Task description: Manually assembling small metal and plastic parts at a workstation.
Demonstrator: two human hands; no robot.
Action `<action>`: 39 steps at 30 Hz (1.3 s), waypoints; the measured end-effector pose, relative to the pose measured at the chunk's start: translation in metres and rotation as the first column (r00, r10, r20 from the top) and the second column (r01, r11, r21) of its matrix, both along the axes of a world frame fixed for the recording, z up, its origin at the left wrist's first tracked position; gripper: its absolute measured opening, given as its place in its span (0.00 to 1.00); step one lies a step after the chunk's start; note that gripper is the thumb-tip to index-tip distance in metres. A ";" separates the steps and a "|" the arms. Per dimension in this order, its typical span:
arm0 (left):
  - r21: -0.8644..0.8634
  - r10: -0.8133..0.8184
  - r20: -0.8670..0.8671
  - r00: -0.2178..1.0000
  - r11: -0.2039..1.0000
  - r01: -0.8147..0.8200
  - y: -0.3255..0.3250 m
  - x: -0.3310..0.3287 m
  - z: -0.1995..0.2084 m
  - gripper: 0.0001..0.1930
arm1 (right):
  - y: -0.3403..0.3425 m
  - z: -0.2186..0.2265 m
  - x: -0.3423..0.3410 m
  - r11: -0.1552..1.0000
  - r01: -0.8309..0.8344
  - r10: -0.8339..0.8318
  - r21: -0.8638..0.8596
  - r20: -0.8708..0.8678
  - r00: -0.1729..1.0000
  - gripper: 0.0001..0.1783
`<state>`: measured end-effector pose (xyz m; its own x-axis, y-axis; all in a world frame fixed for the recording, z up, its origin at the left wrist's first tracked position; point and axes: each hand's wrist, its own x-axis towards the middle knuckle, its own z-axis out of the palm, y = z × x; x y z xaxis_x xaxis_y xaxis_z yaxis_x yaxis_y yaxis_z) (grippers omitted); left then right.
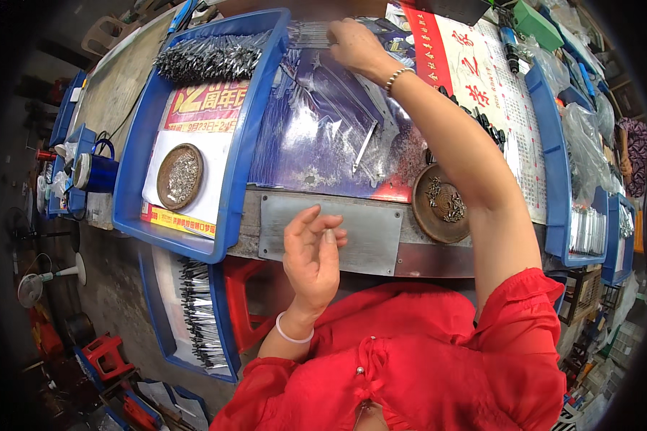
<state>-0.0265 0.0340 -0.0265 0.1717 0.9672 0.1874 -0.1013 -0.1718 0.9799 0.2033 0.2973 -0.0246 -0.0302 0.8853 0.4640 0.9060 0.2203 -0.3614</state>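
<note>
My right hand (pixel 356 47) reaches across to the far side of the bench, its bent fingers over the end of a bundle of thin silver rods (pixel 305 34). Its fingertips are closed downward, and what they grip, if anything, cannot be made out. My left hand (pixel 313 262) hovers by the near edge, loosely curled with fingers apart and nothing visible in it. Just beyond it is a grey metal plate (pixel 366 241) fixed to the bench edge. A single silver rod (pixel 364 147) lies on the glossy blue sheet (pixel 316 133). Small metal parts fill a round brown dish (pixel 422 208) at right.
At left, a blue tray (pixel 232 208) holds a heap of black-and-silver rods (pixel 216 57) and a dish of tiny silver bits (pixel 180 176). Another blue tray (pixel 154 316) sits lower, by a red stool (pixel 244 294). Blue bins (pixel 553 158) line the right side.
</note>
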 end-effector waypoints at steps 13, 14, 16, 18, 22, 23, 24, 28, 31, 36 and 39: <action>-0.238 -0.174 0.096 0.980 0.952 0.192 0.013 -0.011 0.012 0.12 | -0.250 0.107 -0.026 0.740 -0.520 0.488 -0.427 -0.191 0.851 0.12; -0.255 -0.198 0.084 0.977 0.943 0.213 0.015 -0.013 0.018 0.12 | -0.269 0.106 -0.030 0.701 -0.610 0.576 -0.369 -0.212 0.790 0.09; -0.207 -0.240 -0.034 0.970 0.951 0.228 0.023 -0.009 0.026 0.11 | -0.303 0.107 -0.038 0.616 -0.696 0.664 -0.368 -0.233 0.710 0.09; -0.085 -0.288 -0.261 0.922 0.958 0.275 0.033 -0.004 0.031 0.12 | -0.327 0.105 -0.042 0.512 -0.768 0.686 -0.384 -0.355 0.635 0.08; 0.110 -0.239 -0.503 0.831 0.936 0.335 0.062 0.026 0.037 0.14 | -0.353 0.087 -0.051 0.404 -0.819 0.702 -0.408 -0.436 0.563 0.09; 0.286 -0.092 -0.637 0.766 0.894 0.346 0.071 0.033 0.031 0.15 | -0.357 0.082 -0.054 0.403 -0.822 0.707 -0.403 -0.433 0.559 0.09; 0.443 0.074 -0.724 0.685 0.812 0.380 0.079 0.041 0.026 0.17 | -0.360 0.076 -0.057 0.412 -0.823 0.704 -0.392 -0.436 0.560 0.09; 0.493 0.312 -0.859 0.407 0.719 0.490 0.095 0.072 0.020 0.16 | -0.371 0.070 -0.062 0.426 -0.818 0.700 -0.388 -0.432 0.569 0.08; 0.542 0.509 -0.829 0.230 0.634 0.552 0.095 0.091 0.010 0.15 | -0.376 0.064 -0.057 0.442 -0.802 0.707 -0.401 -0.395 0.587 0.08; 0.533 0.557 -0.815 0.162 0.610 0.587 0.098 0.094 0.009 0.12 | -0.367 0.084 -0.015 0.688 -0.652 0.570 -0.318 -0.319 0.757 0.10; 0.504 0.409 -0.862 0.298 0.642 0.578 0.099 0.067 0.020 0.12 | -0.357 0.090 0.031 0.927 -0.251 0.146 -0.278 -0.350 0.925 0.11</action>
<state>0.0401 0.1329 -0.0066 0.7524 0.5693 0.3313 0.6149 -0.7874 -0.0437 0.2346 -0.0599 0.0655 -0.1185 0.9766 0.1793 0.6802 0.2113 -0.7019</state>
